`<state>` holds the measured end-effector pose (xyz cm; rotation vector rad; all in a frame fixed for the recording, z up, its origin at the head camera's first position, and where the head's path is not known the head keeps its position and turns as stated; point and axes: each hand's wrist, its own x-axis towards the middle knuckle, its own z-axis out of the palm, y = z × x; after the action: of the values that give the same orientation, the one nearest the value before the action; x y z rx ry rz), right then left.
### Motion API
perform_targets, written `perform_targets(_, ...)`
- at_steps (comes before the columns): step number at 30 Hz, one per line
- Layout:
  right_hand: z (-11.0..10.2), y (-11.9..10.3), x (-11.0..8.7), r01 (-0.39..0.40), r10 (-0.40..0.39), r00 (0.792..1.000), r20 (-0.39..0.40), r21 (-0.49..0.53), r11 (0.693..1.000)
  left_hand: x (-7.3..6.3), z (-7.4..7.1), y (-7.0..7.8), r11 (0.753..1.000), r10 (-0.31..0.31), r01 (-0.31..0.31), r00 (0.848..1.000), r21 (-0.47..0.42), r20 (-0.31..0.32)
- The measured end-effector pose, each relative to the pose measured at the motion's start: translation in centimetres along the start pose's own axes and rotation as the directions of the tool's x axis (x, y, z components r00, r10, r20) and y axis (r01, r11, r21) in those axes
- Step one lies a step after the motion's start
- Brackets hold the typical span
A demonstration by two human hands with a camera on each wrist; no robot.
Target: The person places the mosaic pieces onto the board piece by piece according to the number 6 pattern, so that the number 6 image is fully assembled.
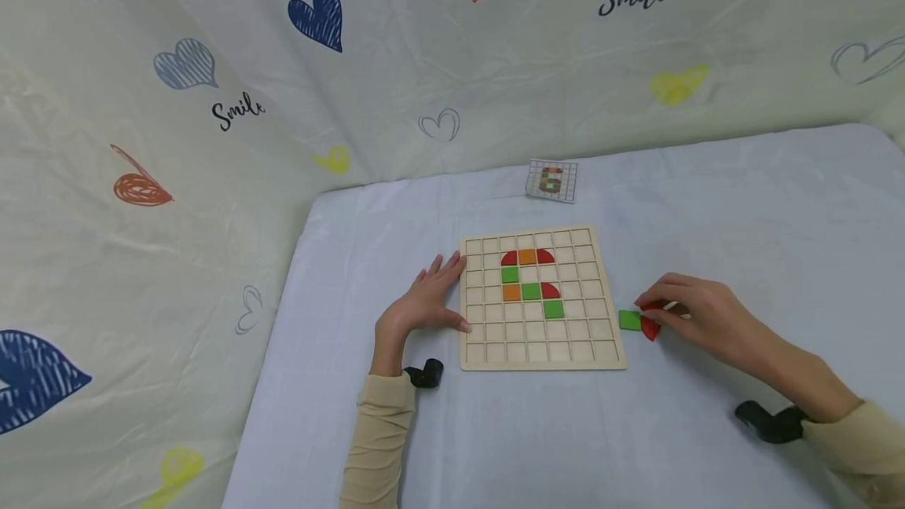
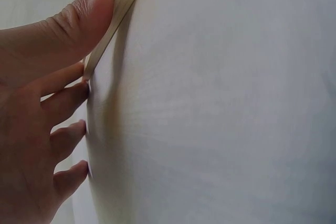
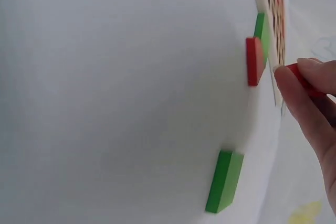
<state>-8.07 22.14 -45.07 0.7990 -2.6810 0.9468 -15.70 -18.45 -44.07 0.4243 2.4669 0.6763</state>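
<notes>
A square wooden grid board lies on the table with red, orange and green pieces set in its cells. My left hand rests at its left edge, fingers spread, thumb touching the rim. Beyond the board's right edge, my right hand pinches a red piece between thumb and fingers, above the cloth. Below it lie a green square and a red rounded piece, side by side. In the right wrist view another green block lies on the cloth; in the head view the right hand hides it.
A small card with a printed grid and coloured figure lies behind the board. White cloth covers the table. A curtain with hearts and lettering hangs at the back and left. Black wrist devices sit by both wrists.
</notes>
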Motion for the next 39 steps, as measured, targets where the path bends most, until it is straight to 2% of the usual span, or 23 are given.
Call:
perform_targets(5,0.2,-1.0,1.0,0.002,-0.010,0.998,0.063,0.123,0.992,0.2,0.1,-0.3,1.000,-0.007,0.007,1.000,0.012,0.005)
perform_targets(17,1.9,-3.2,3.4,-0.089,0.033,0.977,0.211,0.261,0.961,0.4,0.0,-0.2,1.000,-0.008,0.007,1.000,0.028,0.010)
perform_targets(21,2.6,-3.9,4.1,-0.096,0.033,0.973,0.230,0.267,0.959,0.4,0.0,-0.2,0.999,-0.010,0.009,1.000,0.033,0.012)
perform_targets(27,3.7,-4.9,5.0,-0.213,0.135,0.945,0.300,0.247,0.945,0.4,-0.1,-0.3,0.999,-0.007,0.007,1.000,0.039,0.015)
perform_targets(31,4.5,-5.5,5.5,-0.258,0.175,0.929,0.326,0.229,0.939,0.3,-0.1,-0.3,0.999,-0.011,0.010,1.000,0.038,0.015)
perform_targets(35,5.3,-6.1,5.8,-0.262,0.180,0.921,0.346,0.207,0.943,0.3,-0.1,-0.3,0.999,-0.017,0.016,1.000,0.033,0.015)
perform_targets(39,5.7,-6.5,5.8,-0.219,0.155,0.928,0.340,0.160,0.963,0.4,0.0,-0.4,0.999,-0.023,0.022,1.000,0.036,0.013)
